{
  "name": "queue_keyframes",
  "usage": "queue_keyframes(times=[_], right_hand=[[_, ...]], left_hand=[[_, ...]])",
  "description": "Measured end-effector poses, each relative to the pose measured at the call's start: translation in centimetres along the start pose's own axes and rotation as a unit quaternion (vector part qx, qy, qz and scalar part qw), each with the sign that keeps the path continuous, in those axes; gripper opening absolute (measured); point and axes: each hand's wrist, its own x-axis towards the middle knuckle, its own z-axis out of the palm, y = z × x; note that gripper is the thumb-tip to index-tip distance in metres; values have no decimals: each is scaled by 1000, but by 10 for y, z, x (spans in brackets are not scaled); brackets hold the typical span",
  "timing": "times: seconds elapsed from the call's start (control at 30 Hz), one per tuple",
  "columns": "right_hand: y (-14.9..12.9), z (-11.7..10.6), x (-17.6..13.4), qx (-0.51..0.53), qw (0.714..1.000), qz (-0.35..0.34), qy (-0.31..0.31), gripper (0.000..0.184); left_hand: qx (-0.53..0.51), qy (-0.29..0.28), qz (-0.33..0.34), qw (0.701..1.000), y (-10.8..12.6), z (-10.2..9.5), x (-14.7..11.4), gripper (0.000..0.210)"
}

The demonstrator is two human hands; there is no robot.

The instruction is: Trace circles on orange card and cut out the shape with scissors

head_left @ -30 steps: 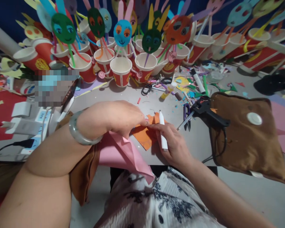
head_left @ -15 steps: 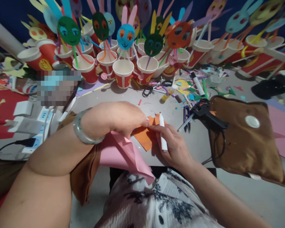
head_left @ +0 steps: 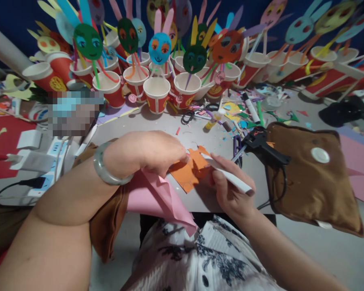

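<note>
Marker [head_left: 230, 176] gripped in the right hand [head_left: 235, 198], tip toward orange paper [head_left: 183, 177] on the desk [head_left: 157, 124].
The white barrel is held closed between thumb and fingers, with its tip aimed at the far right part of the paper; whether contact is made cannot be told. The paper is laid before the wearer, its left side partly covered by the bent fingers of the left hand [head_left: 160, 152], by which it seems to be steadied; whether anything is pinched there cannot be seen. A pink sheet [head_left: 156, 198] is draped over the desk edge below that hand. Marking the paper is judged to be the step in hand; for any further stroke, a steady sheet and careful tip placement would be called for.
</note>
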Motion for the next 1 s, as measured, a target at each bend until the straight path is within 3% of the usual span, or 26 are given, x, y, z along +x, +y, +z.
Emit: queue_keyframes(times=[0.13, 0.27, 1.0], right_hand=[[-3, 0, 1, 0, 999, 23, -28, 17], [-5, 2, 3, -16, 999, 34, -19, 7], [-11, 6, 10, -63, 996, 21, -56, 14]], left_hand=[[-13, 1, -6, 1000, 1, 0, 0, 55], [-8, -9, -11, 1000, 3, -2, 0, 55], [-10, -10, -2, 1000, 5, -3, -1, 52]])
